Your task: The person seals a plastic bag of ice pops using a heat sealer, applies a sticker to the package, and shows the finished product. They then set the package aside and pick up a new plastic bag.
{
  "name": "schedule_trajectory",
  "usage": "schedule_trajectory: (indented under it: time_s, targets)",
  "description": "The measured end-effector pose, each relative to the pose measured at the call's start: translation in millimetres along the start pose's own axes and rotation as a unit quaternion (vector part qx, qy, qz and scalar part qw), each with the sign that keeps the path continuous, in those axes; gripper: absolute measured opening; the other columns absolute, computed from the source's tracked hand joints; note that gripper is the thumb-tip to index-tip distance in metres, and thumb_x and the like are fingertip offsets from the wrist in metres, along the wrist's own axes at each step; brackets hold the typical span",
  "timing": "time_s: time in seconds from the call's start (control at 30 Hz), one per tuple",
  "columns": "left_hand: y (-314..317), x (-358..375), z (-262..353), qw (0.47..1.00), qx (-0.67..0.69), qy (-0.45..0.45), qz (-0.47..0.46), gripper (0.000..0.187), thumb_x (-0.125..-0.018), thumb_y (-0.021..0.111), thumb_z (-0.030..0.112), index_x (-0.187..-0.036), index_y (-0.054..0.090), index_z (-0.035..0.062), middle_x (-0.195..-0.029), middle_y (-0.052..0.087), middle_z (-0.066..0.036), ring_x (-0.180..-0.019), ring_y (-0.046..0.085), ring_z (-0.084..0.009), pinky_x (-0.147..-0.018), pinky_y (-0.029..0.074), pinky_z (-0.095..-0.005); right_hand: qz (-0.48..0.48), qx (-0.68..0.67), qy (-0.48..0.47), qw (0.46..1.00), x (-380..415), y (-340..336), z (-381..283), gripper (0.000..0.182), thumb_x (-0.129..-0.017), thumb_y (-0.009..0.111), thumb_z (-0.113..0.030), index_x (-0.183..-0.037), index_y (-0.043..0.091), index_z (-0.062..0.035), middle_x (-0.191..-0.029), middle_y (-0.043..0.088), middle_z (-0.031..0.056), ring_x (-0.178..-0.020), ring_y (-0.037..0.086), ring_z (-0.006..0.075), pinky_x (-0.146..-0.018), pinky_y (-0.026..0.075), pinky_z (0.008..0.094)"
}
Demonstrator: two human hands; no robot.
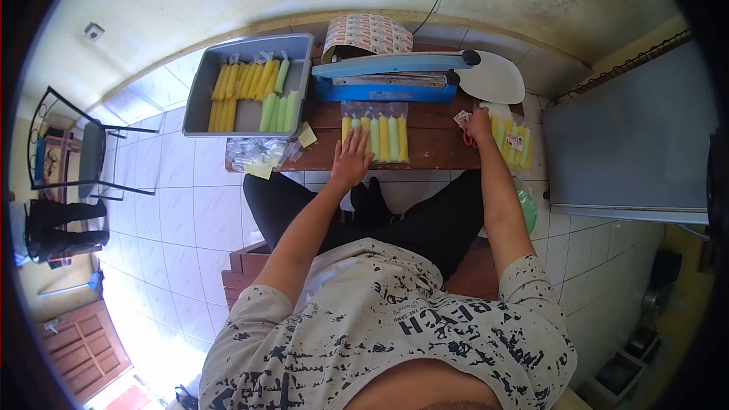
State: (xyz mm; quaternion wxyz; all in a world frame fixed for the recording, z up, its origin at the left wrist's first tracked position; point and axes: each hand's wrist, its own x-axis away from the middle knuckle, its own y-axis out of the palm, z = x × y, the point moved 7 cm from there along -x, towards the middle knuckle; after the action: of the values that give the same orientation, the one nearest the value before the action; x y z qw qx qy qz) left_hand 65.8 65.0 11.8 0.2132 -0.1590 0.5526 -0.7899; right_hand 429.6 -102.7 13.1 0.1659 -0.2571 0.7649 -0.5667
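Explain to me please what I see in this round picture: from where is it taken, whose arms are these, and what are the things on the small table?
The picture comes from one camera worn on a person's head, looking down, so the arms are that person's own, and the wide lens bends everything round. The person sits at a low wooden table. The left hand lies flat on the edge of a clear bag of yellow and green ice sticks. The right hand rests near a small label and something red, beside another packed bag. Behind stands a blue heat sealer, with a sheet of printed labels. To the left, a grey tray holds more loose sticks.
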Motion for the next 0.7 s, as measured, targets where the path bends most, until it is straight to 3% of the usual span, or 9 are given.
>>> schedule_trajectory:
  time_s: [0.23,0.3,0.4,0.6,0.67,0.7]
  targets:
    - [1,0,-1,1.0,-0.009,-0.002,0.001,0.063,-0.095,0.041,0.04,-0.148,0.021,0.0124,-0.155,0.015,-0.011,-0.143,0.014,-0.03,-0.113,0.018,-0.0499,-0.006,-0.01,0.032,0.999,-6,8,9,0.048,-0.054,0.088,-0.015,-0.092,0.064,0.001,-0.105,0.052,0.0213,-0.093,0.059,0.0392,-0.082,0.05,0.0438]
    - [4,0,-2,1.0,-0.027,-0.008,-0.014,0.063,-0.097,0.037,0.042,-0.15,0.017,0.0155,-0.157,0.01,-0.006,-0.144,0.011,-0.0259,-0.114,0.015,-0.0481,-0.003,-0.011,0.03,0.999,-8,6,7,0.048,-0.054,0.088,-0.015,-0.092,0.064,0.0005,-0.104,0.053,0.0209,-0.093,0.059,0.039,-0.081,0.05,0.0439]
    - [2,0,-1,1.0,-0.015,0.003,0.001,0.063,-0.096,0.04,0.04,-0.149,0.02,0.0121,-0.155,0.015,-0.011,-0.143,0.013,-0.0299,-0.113,0.017,-0.0497,-0.027,-0.008,0.046,0.999,-6,2,3,0.048,-0.054,0.088,-0.015,-0.091,0.063,-0.0004,-0.103,0.053,0.0202,-0.092,0.059,0.0385,-0.081,0.05,0.0441]
    - [1,1,-1,1.0,-0.008,0.003,0.004,0.063,-0.096,0.04,0.04,-0.149,0.02,0.0123,-0.156,0.014,-0.01,-0.144,0.013,-0.0297,-0.113,0.017,-0.05,0.03,-0.042,0.028,0.998,0,-1,7,0.049,-0.052,0.089,-0.014,-0.09,0.061,-0.002,-0.102,0.054,0.0189,-0.09,0.059,0.0369,-0.078,0.05,0.0441]
    - [1,1,-1,1.0,-0.006,0.0,0.004,0.063,-0.096,0.04,0.041,-0.149,0.02,0.0124,-0.156,0.014,-0.01,-0.144,0.013,-0.0296,-0.113,0.017,-0.05,0.027,-0.032,0.0,0.999,7,-6,0,0.044,-0.063,0.083,-0.019,-0.098,0.061,-0.0025,-0.104,0.054,0.0178,-0.09,0.059,0.0369,-0.079,0.05,0.0439]
    - [3,1,-2,1.0,-0.004,0.0,0.0,0.063,-0.096,0.04,0.041,-0.149,0.02,0.0126,-0.156,0.014,-0.01,-0.144,0.013,-0.0294,-0.113,0.016,-0.0501,0.027,-0.032,-0.003,0.999,7,-3,3,0.044,-0.063,0.083,-0.019,-0.098,0.061,-0.0025,-0.104,0.054,0.0178,-0.09,0.059,0.0369,-0.079,0.05,0.0439]
